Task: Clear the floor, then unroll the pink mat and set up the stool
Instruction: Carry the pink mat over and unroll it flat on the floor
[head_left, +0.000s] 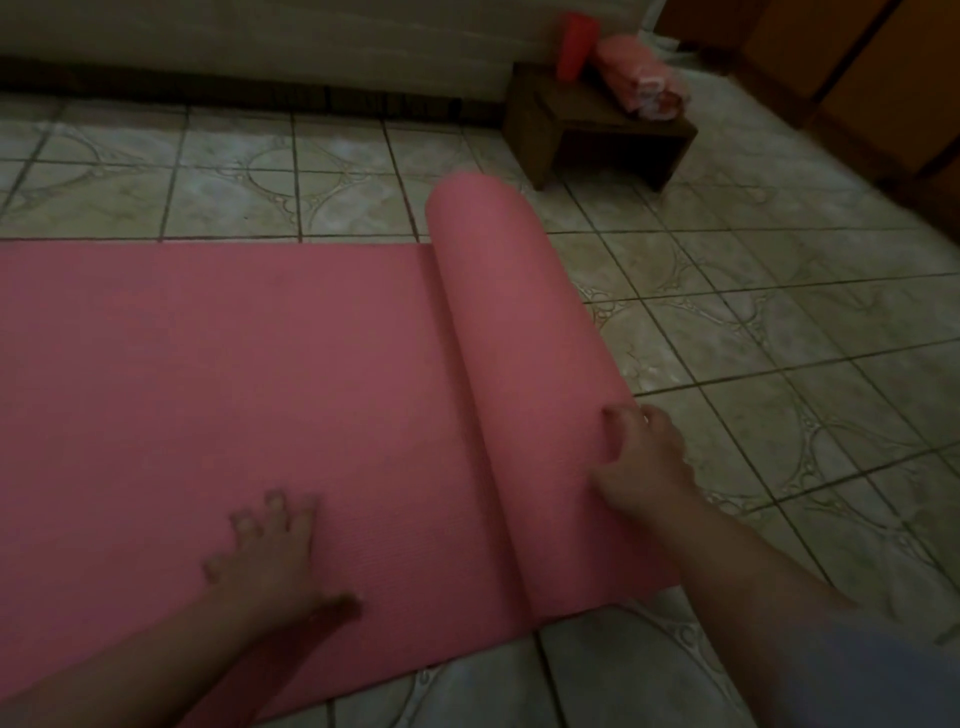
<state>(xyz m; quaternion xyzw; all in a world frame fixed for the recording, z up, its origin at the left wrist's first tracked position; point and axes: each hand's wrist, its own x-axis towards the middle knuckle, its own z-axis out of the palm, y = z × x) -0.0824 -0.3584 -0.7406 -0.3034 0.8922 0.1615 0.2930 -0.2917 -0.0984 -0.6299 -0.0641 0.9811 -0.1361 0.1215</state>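
Note:
The pink mat (218, 374) lies partly unrolled on the tiled floor, its flat part stretching to the left. Its rolled part (519, 353) runs from the near edge toward the back, right of centre. My left hand (270, 551) rests flat on the unrolled part, fingers spread. My right hand (644, 462) presses against the right side of the roll near its front end, fingers curled on it. A low dark wooden stool (587, 135) stands on the floor beyond the roll's far end.
On the stool sit a red cylinder (574, 47) and a pink wrapped bundle (639, 78). A pale bed edge (260, 47) runs along the back. Orange-brown wooden furniture (883, 73) fills the far right. Bare patterned tiles (779, 332) lie right of the roll.

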